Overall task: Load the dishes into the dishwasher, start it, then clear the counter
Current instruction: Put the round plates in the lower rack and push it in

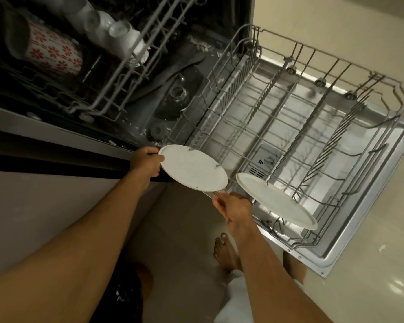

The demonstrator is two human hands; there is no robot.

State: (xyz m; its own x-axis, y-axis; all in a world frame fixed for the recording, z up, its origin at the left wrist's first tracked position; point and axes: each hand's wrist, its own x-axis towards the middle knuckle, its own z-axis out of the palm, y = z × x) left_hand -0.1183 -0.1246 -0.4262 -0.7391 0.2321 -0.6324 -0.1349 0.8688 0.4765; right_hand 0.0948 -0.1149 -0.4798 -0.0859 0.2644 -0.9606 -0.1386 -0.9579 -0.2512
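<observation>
Your left forearm runs up to the left hand. Its fingers are clamped on the rim of a white plate, tilted on edge at the near-left corner of the lower rack so the tines can catch it. Judged: mid-slotting.

Your right hand sits at the near rim of a second plate, which leans among the tines. The fingers are curled, but a grasp on that rim cannot be confirmed.

Lower rack, pulled out over the open door, holds only these two plates. Upper rack carries a floral mug and white cups.
</observation>
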